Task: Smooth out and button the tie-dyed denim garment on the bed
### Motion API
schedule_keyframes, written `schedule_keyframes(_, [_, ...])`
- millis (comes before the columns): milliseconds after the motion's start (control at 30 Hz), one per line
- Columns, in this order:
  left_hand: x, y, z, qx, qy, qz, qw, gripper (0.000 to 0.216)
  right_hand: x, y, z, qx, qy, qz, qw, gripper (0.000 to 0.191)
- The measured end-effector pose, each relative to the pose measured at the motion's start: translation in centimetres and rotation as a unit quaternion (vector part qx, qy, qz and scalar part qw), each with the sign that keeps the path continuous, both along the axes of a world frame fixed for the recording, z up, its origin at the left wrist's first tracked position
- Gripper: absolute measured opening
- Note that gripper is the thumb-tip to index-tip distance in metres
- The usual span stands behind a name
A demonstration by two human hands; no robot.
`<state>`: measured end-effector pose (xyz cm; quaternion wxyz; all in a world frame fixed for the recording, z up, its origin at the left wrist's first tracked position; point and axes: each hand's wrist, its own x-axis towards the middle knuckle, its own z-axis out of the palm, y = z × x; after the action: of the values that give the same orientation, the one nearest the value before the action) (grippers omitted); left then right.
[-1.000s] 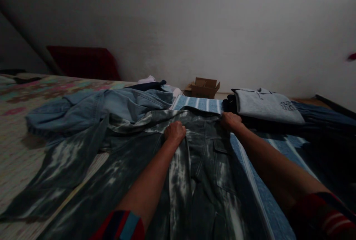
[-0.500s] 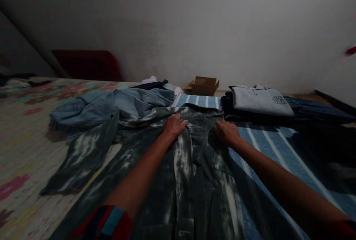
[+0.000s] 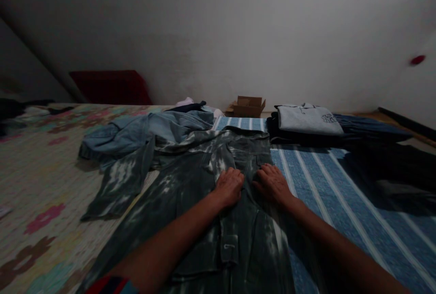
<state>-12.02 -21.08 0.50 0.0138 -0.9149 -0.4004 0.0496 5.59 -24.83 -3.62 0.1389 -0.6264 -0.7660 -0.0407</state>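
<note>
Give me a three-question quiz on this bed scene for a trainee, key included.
1. True or false: the left hand and the right hand both lie open, palm down, on the dark denim jacket.
2. What stands by the wall beyond the bed? A) a cardboard box B) a bucket C) a lamp
3. Fill in: the folded grey sweatshirt lies to the ___ of the jacket.
Key: 1 true; 2 A; 3 right.
</note>
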Motion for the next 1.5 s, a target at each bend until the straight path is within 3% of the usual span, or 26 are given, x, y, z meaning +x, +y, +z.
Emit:
schedule_keyframes(100, [0.4,0.6,-0.4,0.013,0.004,-0.012,1.0,0.02,-1.5,-2.5,0.0,0.007,0.027,0.036,0.999,0.022])
schedule_keyframes(233, [-0.2,1.4,-1.0,0.035,0.009,-0.08,0.996,0.017,-5.0,-7.8,-0.6,0.021,0.102,0.12,0.987,0.03])
schedule_keyframes(367, [-1.1,1.9,-1.5,0.054,0.002,-0.155,0.986,0.014,-7.3,-11.2,-1.7,-0.007,0.142,0.12,0.983,0.042])
schedule_keyframes(700, [-2.0,2.8,-1.5,0.113,0.012,-0.228,0.967,0.011,-7.5,-11.5,-1.9,-0.036,0.121,0.133,0.983,0.056])
schedule_keyframes(967, [-2.2,2.9,-1.9,0.124,-0.007,-0.224,0.967,0.01,-7.3,-11.7,-1.3,-0.021,0.12,0.175,0.977,0.059])
schedule_keyframes(1167, [-1.9,2.9,-1.6,0.083,0.021,-0.209,0.974,0.01,-8.5,-11.4,0.0,-0.02,0.128,0.15,0.98,0.027])
schedule_keyframes(1233, [-1.9,2.9,-1.7,0.074,0.018,-0.202,0.976,0.012,-9.0,-11.5,-0.1,-0.013,0.125,0.148,0.981,0.024])
schedule_keyframes(1433, [-1.8,2.9,-1.7,0.047,0.016,-0.177,0.983,0.012,-10.3,-12.6,-1.6,0.041,0.089,0.171,0.98,0.056])
schedule_keyframes(1500, [-1.8,3.0,-1.6,0.03,0.005,-0.173,0.984,0.014,-10.3,-12.8,-2.0,0.054,0.091,0.173,0.979,0.058])
